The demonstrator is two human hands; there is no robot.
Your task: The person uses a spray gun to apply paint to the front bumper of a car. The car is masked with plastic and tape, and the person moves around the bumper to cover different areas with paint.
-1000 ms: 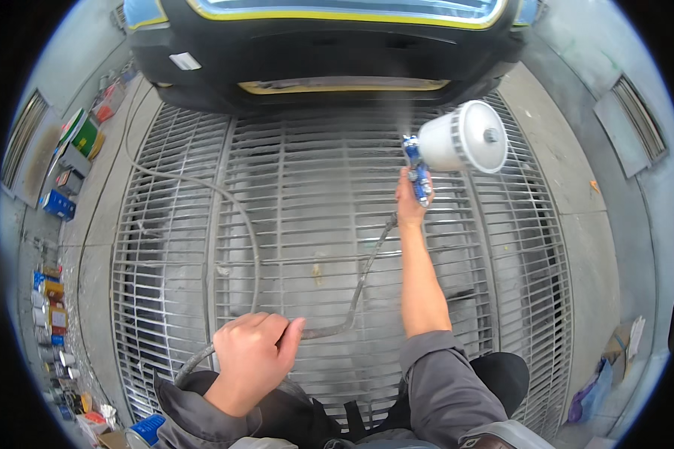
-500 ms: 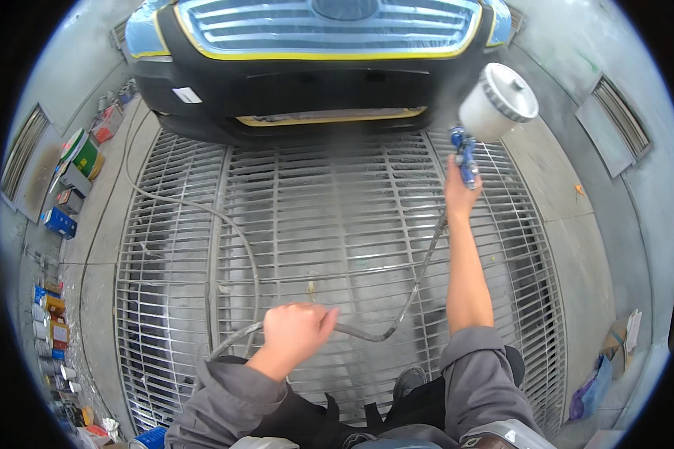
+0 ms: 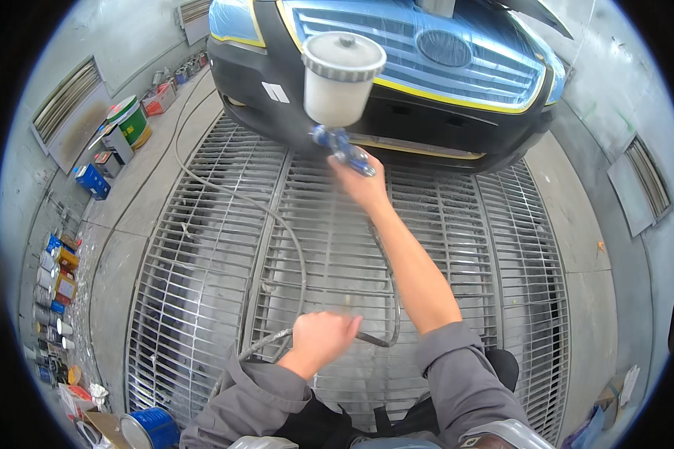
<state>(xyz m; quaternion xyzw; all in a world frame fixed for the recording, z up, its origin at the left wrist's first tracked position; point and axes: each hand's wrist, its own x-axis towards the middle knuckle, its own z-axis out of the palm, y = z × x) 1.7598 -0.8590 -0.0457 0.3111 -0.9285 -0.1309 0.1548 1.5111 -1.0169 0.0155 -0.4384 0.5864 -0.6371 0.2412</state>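
My right hand (image 3: 361,182) is closed round a blue spray gun (image 3: 344,150) with a large white cup (image 3: 340,86) on top. The gun is held out in front of the dark car bumper (image 3: 419,123), toward its left half. A grey air hose (image 3: 394,299) hangs down from the gun hand in a loop. Lower down, near my body, my left hand (image 3: 323,337) is wrapped round that hose, its thumb pointing right. Blue masking film (image 3: 382,37) with yellow tape edging (image 3: 494,107) covers the grille above the bumper.
A metal floor grating (image 3: 337,224) spans the floor under me. The hose trails over its left part toward the car. Along the left wall stand a green bucket (image 3: 129,122), a blue tin (image 3: 92,182) and several paint cans. A large blue can (image 3: 151,428) sits at the lower left.
My right hand has swept the spray gun from the right end of the bumper toward its left half. My left hand keeps hold of the hose. The view has turned, shifting the car rightward.
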